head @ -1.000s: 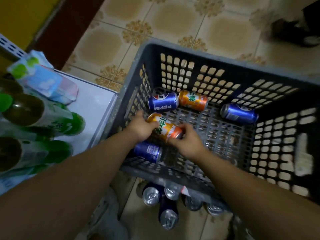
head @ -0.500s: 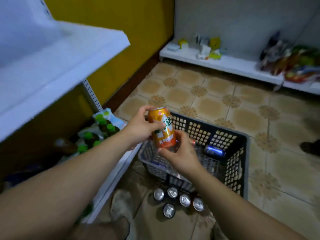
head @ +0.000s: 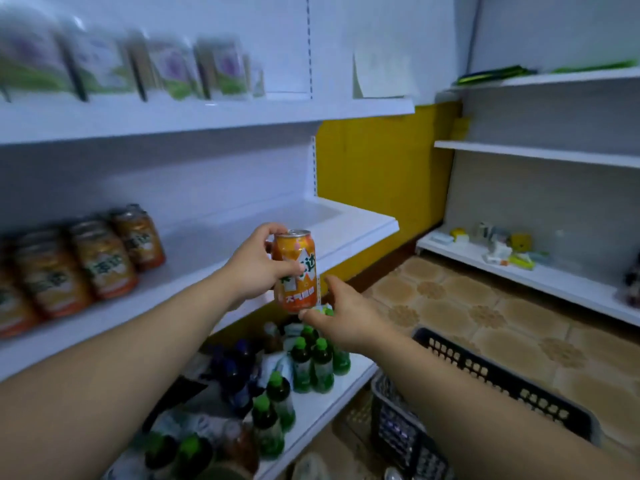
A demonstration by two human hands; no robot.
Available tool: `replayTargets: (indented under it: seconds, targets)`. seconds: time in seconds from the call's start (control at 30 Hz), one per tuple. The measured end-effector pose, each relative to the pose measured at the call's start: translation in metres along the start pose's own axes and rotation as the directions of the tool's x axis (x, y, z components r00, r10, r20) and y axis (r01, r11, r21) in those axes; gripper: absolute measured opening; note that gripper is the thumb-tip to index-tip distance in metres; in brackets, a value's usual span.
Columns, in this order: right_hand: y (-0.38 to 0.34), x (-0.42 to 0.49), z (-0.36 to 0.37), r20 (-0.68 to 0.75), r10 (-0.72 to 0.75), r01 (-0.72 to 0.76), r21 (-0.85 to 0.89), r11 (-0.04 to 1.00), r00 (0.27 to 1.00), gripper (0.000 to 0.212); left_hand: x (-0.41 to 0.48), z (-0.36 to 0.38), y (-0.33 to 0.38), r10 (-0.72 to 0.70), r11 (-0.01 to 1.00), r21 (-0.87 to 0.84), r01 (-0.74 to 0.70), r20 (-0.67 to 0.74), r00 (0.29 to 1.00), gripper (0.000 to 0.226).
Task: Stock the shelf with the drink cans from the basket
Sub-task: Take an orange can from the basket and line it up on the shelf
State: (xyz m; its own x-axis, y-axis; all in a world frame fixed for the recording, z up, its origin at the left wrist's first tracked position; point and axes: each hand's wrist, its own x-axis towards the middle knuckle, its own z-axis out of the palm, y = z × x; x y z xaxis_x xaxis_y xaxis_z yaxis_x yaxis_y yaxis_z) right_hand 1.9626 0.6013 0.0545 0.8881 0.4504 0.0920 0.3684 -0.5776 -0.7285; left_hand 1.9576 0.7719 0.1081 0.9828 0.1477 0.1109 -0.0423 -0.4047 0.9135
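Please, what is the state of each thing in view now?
orange can: upright, held in the air
left hand: grips the can's side
right hand: relaxed fingers touch the can's base
shelved orange cans: upright, in a row
green-capped bottles: upright, capped
basket: on the floor, inside mostly hidden

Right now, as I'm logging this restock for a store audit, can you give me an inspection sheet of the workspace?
Surface: white metal middle shelf, with cans standing on its left part.
Job's things: orange drink can, upright, held in front of the shelf; row of matching orange cans on the shelf; dark plastic lattice basket on the floor, lower right.
Clutter: green-capped bottles on the bottom shelf; small packets on the far low shelf.
Hands: left hand grips the can's side; right hand is relaxed, its thumb at the can's base.
Cables: nothing seen.
Surroundings: yellow wall, patterned tile floor, blurred pouches on the top shelf.
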Motion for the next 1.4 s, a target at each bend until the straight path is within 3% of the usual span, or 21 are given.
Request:
replayTargets:
  seconds: [0.13,0.4,0.53,0.67,0.8,0.87,0.97,1.17,1.23,1.4]
  targets:
    - [-0.05,0.017,0.035,0.124,-0.074,0.085,-0.082,0.993,0.99,0.088,-0.037,-0.066,-0.008,-0.024,0.999,0.038,0.031,-0.166,0.986,0.059]
    - [-0.108,0.059,0.096,0.36,-0.152,0.25,-0.244,0.937,0.921,0.076,-0.092,-0.164,-0.049,-0.134,0.981,0.067,0.18,-0.432,0.892,0.071]
    - [-0.103,0.086,0.111,0.394,-0.12,0.304,-0.448,0.84,0.911,0.075,-0.096,-0.171,-0.066,-0.14,0.978,0.07,0.194,-0.465,0.874,0.073]
    - [-0.096,0.111,0.115,0.397,-0.095,0.319,-0.547,0.774,0.913,0.075,-0.084,-0.167,-0.073,-0.107,0.982,0.089,0.165,-0.456,0.883,0.071]
    - [-0.079,0.132,0.122,0.372,-0.131,0.344,-0.594,0.727,0.919,0.076,-0.064,-0.165,-0.074,-0.076,0.954,0.24,0.18,-0.388,0.918,0.072]
    - [-0.07,0.136,0.129,0.335,-0.187,0.36,-0.586,0.726,0.923,0.074,-0.051,-0.169,-0.072,-0.009,0.867,0.459,0.195,-0.377,0.926,0.074]
    - [-0.062,0.139,0.135,0.286,-0.247,0.372,-0.577,0.727,0.926,0.074,-0.032,-0.177,-0.069,0.108,0.583,0.777,0.239,-0.365,0.925,0.075]
    - [-0.054,0.143,0.139,0.243,-0.299,0.385,-0.549,0.742,0.923,0.073,0.001,-0.189,-0.075,0.146,0.197,0.923,0.33,-0.361,0.921,0.076]
    - [-0.053,0.143,0.139,0.226,-0.317,0.39,-0.543,0.744,0.921,0.072,0.01,-0.194,-0.076,0.104,0.149,0.921,0.36,-0.376,0.921,0.075]
    - [-0.05,0.143,0.141,0.218,-0.329,0.394,-0.539,0.744,0.919,0.07,0.026,-0.197,-0.083,0.098,0.205,0.899,0.388,-0.413,0.905,0.074]
